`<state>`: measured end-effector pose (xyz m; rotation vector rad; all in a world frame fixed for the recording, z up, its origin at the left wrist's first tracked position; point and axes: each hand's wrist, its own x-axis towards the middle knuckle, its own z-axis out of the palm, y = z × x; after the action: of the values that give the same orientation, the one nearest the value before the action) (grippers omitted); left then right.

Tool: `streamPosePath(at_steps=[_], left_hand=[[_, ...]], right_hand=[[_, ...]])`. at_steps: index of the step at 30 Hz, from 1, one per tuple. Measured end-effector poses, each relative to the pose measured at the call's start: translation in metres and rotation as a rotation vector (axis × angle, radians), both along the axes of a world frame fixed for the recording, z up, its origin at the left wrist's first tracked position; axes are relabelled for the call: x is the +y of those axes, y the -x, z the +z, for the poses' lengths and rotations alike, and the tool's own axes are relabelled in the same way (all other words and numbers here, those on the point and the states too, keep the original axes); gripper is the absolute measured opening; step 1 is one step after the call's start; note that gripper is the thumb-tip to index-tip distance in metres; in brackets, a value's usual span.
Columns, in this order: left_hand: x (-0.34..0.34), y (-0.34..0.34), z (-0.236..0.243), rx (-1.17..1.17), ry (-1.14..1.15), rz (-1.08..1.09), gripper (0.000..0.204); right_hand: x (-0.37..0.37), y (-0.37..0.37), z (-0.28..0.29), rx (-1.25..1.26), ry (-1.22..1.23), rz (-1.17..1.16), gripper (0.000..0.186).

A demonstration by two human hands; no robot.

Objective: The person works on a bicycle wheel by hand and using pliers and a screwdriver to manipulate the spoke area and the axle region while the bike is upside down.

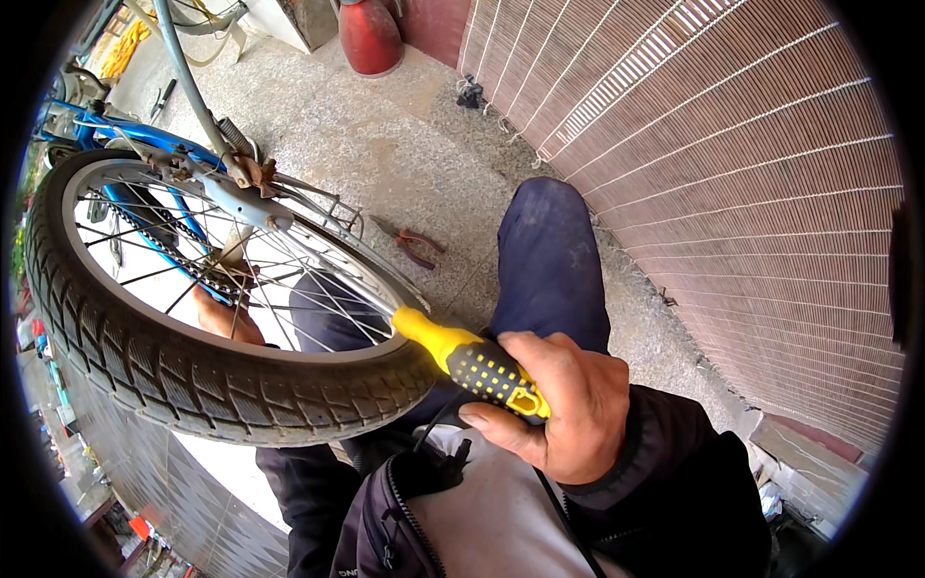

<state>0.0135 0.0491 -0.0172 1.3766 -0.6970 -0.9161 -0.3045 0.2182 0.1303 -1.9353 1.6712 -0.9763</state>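
Note:
My right hand (568, 405) is wrapped round the yellow and black handle of a screwdriver (472, 361). Its metal shaft runs up and left past the wheel rim toward the grey metal bracket (241, 200) by the hub; where the tip sits is hard to make out. Seen through the spokes, my left hand (228, 316) is on the far side of the bicycle wheel (193, 380), beside the chain (178, 255). Its fingers look curled near the hub, partly hidden by spokes. The wheel has a black treaded tyre and belongs to a blue-framed bicycle (198, 149).
Pliers with reddish handles (419, 249) lie on the speckled floor (405, 144) beyond my knees. Another black-handled tool (164, 98) lies farther left. A slatted brown screen (732, 183) stands along the right. A red rounded container (369, 39) is at the back.

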Motion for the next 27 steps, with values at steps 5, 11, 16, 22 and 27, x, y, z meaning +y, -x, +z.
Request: streamPosePath(at_steps=[5,11,16,22,27], left_hand=[[-0.002,0.007,-0.001,-0.012,-0.008,0.050,0.047],[-0.004,-0.012,-0.015,0.058,0.027,-0.024,0.044],[-0.005,-0.014,-0.015,0.089,0.018,-0.016,0.045],[-0.008,-0.006,-0.011,0.092,-0.041,0.035,0.044],[-0.006,-0.005,-0.007,0.061,-0.051,0.036,0.044]], right_hand=[[0.001,-0.005,-0.001,-0.157,-0.009,0.026,0.056],[0.000,-0.004,-0.006,-0.121,0.086,0.016,0.058],[-0.005,-0.002,-0.002,-0.036,0.090,-0.060,0.051],[-0.005,-0.006,0.006,-0.127,-0.006,-0.054,0.050],[-0.003,-0.001,-0.010,-0.060,0.108,-0.004,0.057]])
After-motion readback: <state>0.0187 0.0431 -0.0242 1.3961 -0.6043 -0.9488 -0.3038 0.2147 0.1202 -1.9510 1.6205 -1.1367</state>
